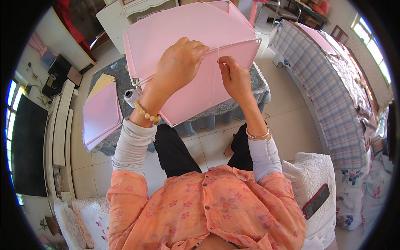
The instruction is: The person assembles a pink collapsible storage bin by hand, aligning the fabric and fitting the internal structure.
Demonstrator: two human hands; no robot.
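A large pink panelled box [187,26] with a white wire frame [239,42] stands tilted in front of me. Close white stitches wrap part of the wire along the near edge. My left hand [180,64] is closed at that edge, its fingertips pressed together; what they pinch is hidden. Just right of it, my right hand [236,79] pinches white thread [211,93], which runs up to the wire and hangs in a loop over the lower pink panel. Whether a needle is in the right fingers is too small to tell. A white thread spool [132,96] stands beside my left wrist.
Pink sheets [101,109] lie stacked on the table [121,71] at left, a yellowish piece [100,85] behind them. A plaid-covered bed [329,91] runs along the right. A phone [316,201] rests on a white quilted cover [306,168]. A television [28,143] stands far left.
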